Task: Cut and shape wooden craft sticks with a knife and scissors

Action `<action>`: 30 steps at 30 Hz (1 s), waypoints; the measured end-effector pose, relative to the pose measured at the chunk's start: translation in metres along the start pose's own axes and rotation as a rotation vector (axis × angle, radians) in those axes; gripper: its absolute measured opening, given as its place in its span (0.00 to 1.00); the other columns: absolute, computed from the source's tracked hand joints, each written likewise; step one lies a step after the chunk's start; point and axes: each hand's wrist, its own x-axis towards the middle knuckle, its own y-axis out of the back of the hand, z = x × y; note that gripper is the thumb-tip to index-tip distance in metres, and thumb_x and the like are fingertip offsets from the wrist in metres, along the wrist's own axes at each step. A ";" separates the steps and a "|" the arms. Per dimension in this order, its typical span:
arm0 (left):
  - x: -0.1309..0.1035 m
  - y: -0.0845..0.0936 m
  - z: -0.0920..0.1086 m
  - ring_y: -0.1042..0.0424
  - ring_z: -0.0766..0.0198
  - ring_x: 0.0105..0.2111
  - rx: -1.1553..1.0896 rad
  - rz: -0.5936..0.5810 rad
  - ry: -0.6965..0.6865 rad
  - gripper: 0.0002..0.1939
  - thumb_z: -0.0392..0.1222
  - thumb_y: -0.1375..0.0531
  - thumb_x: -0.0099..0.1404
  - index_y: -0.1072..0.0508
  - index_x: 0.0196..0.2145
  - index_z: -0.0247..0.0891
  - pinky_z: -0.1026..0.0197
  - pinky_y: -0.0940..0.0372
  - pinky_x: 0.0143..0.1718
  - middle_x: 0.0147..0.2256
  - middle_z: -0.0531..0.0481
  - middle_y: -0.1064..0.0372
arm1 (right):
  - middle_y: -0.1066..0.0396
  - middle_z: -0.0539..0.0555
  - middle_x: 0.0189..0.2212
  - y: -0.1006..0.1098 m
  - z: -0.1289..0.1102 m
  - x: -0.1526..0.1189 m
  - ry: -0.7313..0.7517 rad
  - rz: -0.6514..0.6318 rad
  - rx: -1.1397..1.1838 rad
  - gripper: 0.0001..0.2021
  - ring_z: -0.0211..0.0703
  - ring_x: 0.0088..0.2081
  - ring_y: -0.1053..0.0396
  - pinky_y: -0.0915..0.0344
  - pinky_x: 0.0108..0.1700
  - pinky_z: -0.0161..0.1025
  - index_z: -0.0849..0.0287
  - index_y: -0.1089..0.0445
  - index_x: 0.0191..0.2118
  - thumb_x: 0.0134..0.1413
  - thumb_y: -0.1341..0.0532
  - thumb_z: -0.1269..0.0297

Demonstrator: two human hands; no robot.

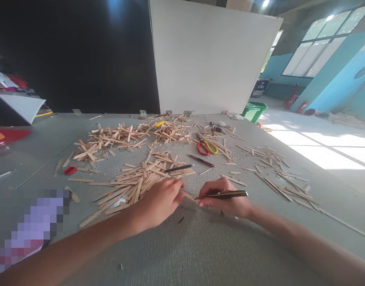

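Observation:
My left hand is closed on one end of a short wooden craft stick, just above the grey tabletop. My right hand grips a dark, shiny pen-shaped tool, which lies nearly level and points left. Its working tip is hidden by my fingers, so its kind is unclear. The stick's other end reaches my right fingertips. Beside my left hand spreads a pile of craft sticks. A black pen-like tool and a dark red one lie beyond my hands.
Scissors with red and yellow handles lie farther back, near heaps of sticks and a yellow object. A red ring is at left. Loose sticks scatter right. A black and white panel stands behind.

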 end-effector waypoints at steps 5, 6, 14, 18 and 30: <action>0.007 0.005 -0.015 0.31 0.62 0.26 -0.374 -0.284 0.164 0.17 0.52 0.46 0.73 0.24 0.41 0.39 0.63 0.43 0.25 0.28 0.52 0.31 | 0.23 0.52 0.31 0.009 -0.019 -0.001 0.058 -0.162 -0.022 0.11 0.36 0.28 0.32 0.37 0.29 0.33 0.59 0.22 0.47 0.62 0.33 0.61; 0.008 0.005 -0.017 0.34 0.64 0.24 -0.390 -0.309 0.151 0.16 0.52 0.45 0.72 0.25 0.36 0.38 0.63 0.45 0.24 0.26 0.54 0.34 | 0.22 0.53 0.34 0.011 -0.021 -0.001 0.054 -0.204 0.003 0.14 0.36 0.28 0.31 0.36 0.29 0.33 0.59 0.23 0.51 0.62 0.33 0.61; 0.012 0.007 -0.026 0.35 0.65 0.22 -0.456 -0.358 0.165 0.20 0.55 0.47 0.72 0.32 0.28 0.38 0.64 0.43 0.25 0.24 0.53 0.33 | 0.22 0.54 0.33 0.034 -0.026 -0.002 -0.087 -0.240 0.079 0.16 0.37 0.27 0.25 0.28 0.29 0.34 0.60 0.25 0.53 0.64 0.34 0.59; 0.013 0.009 -0.029 0.35 0.65 0.22 -0.501 -0.397 0.179 0.23 0.58 0.48 0.72 0.29 0.31 0.37 0.65 0.42 0.24 0.23 0.53 0.33 | 0.22 0.52 0.31 0.046 -0.030 -0.002 -0.096 -0.164 -0.012 0.13 0.36 0.27 0.26 0.29 0.30 0.34 0.59 0.24 0.49 0.60 0.32 0.61; 0.013 0.001 -0.033 0.35 0.66 0.15 -0.718 -0.542 0.306 0.26 0.65 0.48 0.69 0.31 0.37 0.38 0.66 0.42 0.17 0.20 0.56 0.33 | 0.21 0.52 0.35 0.058 -0.027 -0.008 0.037 -0.130 -0.548 0.11 0.40 0.32 0.26 0.35 0.34 0.37 0.52 0.21 0.48 0.68 0.40 0.68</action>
